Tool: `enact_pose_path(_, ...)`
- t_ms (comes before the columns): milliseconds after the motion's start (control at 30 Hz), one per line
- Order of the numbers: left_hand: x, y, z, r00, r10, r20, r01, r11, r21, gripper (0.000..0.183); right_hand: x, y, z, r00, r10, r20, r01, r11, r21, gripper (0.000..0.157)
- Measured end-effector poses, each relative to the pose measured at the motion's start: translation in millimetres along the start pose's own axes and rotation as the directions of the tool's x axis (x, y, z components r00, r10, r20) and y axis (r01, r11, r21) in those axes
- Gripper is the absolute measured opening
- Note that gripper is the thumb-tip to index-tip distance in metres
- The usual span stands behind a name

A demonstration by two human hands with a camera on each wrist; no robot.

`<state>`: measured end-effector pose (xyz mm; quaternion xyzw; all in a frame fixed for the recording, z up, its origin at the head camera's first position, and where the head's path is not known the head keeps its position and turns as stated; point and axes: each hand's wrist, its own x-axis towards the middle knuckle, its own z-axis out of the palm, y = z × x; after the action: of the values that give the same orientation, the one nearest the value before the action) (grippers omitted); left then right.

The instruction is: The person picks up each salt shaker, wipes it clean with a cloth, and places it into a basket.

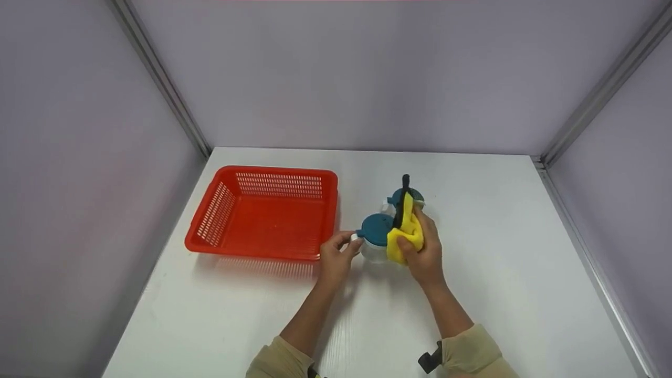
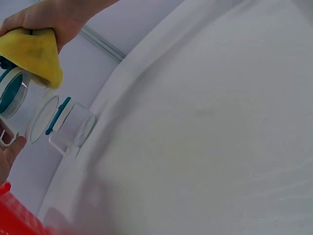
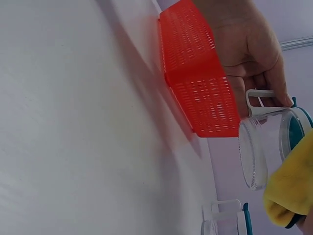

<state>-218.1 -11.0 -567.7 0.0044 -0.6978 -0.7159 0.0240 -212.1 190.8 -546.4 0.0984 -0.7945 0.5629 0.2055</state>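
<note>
A clear jar point(image 3: 266, 142) with a teal lid point(image 1: 377, 229) and a white side handle point(image 3: 259, 102) is held above the table. My left hand point(image 1: 337, 257) grips that handle, fingers curled round it. On the jar's other side my right hand point(image 1: 426, 257) clutches a yellow cloth point(image 1: 407, 239) with a black edge, pressed to the jar near its lid. Behind stands a second clear jar point(image 2: 76, 122) with a teal lid and white handle, upright on the table, partly covered by the cloth in the head view.
A red plastic basket point(image 1: 273, 254) with slotted walls sits left of the jars, close to my left hand. The white table point(image 1: 499, 262) is bounded by pale panels point(image 1: 367, 79) at the back and both sides.
</note>
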Motion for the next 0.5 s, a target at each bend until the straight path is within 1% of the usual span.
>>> enact_pose_path(67, 0.1, -0.5, 0.3, 1.000, -0.004, 0.005, 0.004, 1.000, 0.009, 0.015, 0.1, -0.1, 1.3, 1.000, -0.001, 0.024, 0.002, 0.999, -0.050, 0.071)
enact_pose_path(133, 0.1, -1.5, 0.5, 1.000, 0.014, 0.012, -0.014, 1.000, 0.006, 0.015, 0.6, -0.8, 2.4, 0.999, -0.002, 0.038, 0.005, 0.996, -0.091, 0.074)
enact_pose_path(300, 1.5, -5.7, 1.1, 0.996, 0.087, 0.016, -0.087, 0.996, 0.014, 0.013, 3.6, -8.0, 3.9, 0.997, -0.012, 0.070, 0.026, 0.980, -0.198, 0.077)
enact_pose_path(400, 2.8, -7.2, 1.7, 0.994, 0.111, 0.016, -0.112, 0.991, 0.068, 0.013, 5.2, -14.9, 4.5, 0.995, 0.013, 0.103, 0.018, 0.955, -0.296, 0.074)
enact_pose_path(500, 3.3, -8.2, 2.3, 0.992, 0.126, 0.019, -0.128, 0.985, 0.113, 0.013, 7.6, -20.8, 5.1, 0.987, 0.068, 0.146, -0.006, 0.922, -0.387, 0.074)
